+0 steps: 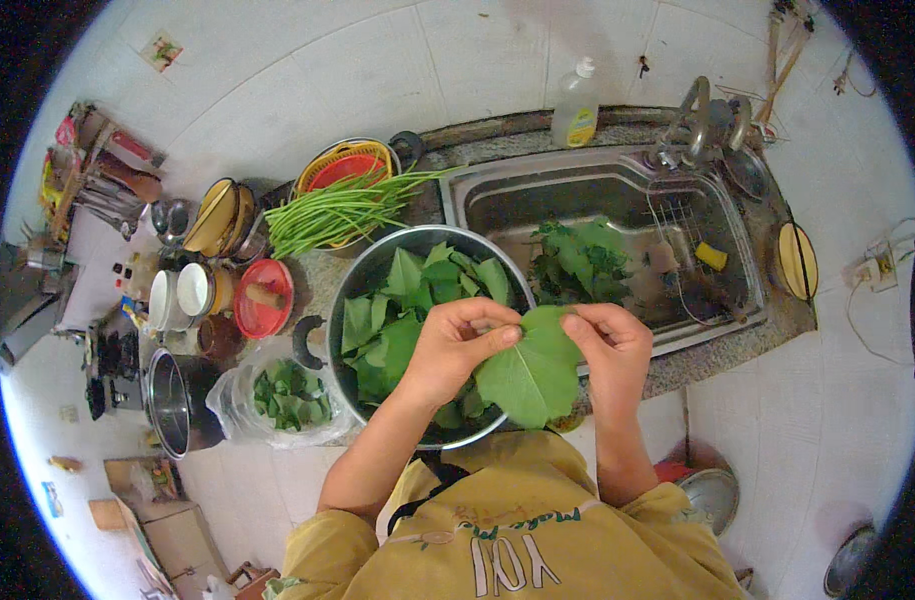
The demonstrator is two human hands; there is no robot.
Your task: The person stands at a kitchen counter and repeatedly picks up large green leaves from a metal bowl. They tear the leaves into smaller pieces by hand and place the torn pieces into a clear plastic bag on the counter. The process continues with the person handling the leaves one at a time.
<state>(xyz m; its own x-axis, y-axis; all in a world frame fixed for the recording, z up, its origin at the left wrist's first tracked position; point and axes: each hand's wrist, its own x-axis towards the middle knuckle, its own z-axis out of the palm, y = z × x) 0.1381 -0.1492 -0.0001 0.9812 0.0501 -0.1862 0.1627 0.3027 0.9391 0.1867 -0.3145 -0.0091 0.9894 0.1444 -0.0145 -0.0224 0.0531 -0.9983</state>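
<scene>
A broad green leaf [529, 375] is stretched between my two hands, above the right rim of a large metal pot. My left hand [459, 345] pinches the leaf near its top with thumb and fingers. On the leaf's right upper edge, my right hand [614, 345] is closed in a pinch too. The pot [343, 300] holds many similar green leaves [392, 335], partly hidden by my left hand and forearm. More leafy greens [582, 258] lie in the left part of the sink, just beyond my hands.
The metal sink [497, 172] has a wire rack [677, 205] and yellow sponge [711, 256]. Green stalks [347, 210] lie over a colander left of it. Nearer left are a plastic bag of leaves [289, 395], a dark pot [177, 405] and a red lid [263, 310].
</scene>
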